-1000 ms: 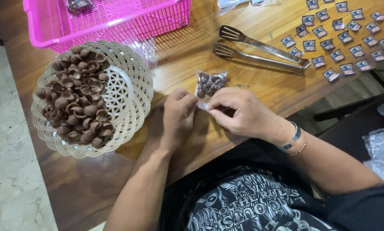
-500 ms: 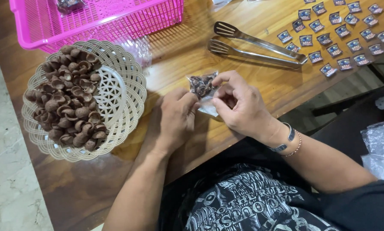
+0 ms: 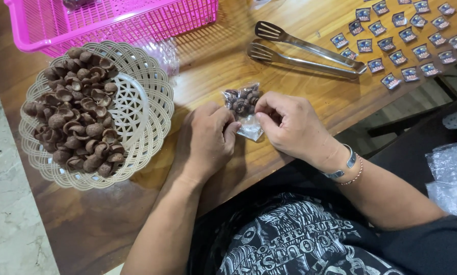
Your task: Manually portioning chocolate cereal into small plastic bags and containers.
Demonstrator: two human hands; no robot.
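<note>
The small clear bag [image 3: 242, 109] lies flat on the wooden table [image 3: 310, 97] right in front of me, between my two hands. It is see-through plastic, its far half packed with dark brown, cup-shaped pieces, its near end empty, crinkled and shiny. My left hand [image 3: 205, 140] rests knuckles up on the wood, fingers curled, with the fingertips pressing the left edge of the bag. My right hand [image 3: 289, 125] comes in from the other side, thumb and fingertips pinched together on the bag's right edge, so both hands grip it at once. On that wrist I wear a metal bangle [image 3: 344, 164] and a thin beaded bracelet beside it. To my left, well apart from the bag, sits a cream woven basket [image 3: 152, 109], round and lacy, heaped with the same brown pieces [image 3: 78, 114]. Beyond it, at the far edge of the table, stands a pink plastic crate [image 3: 136, 23]. Ahead and to the right of the bag lie metal tongs [image 3: 302, 51], their slotted ends pointing left. Past the tongs, small dark packets [image 3: 407, 35] are laid out in neat rows.
</note>
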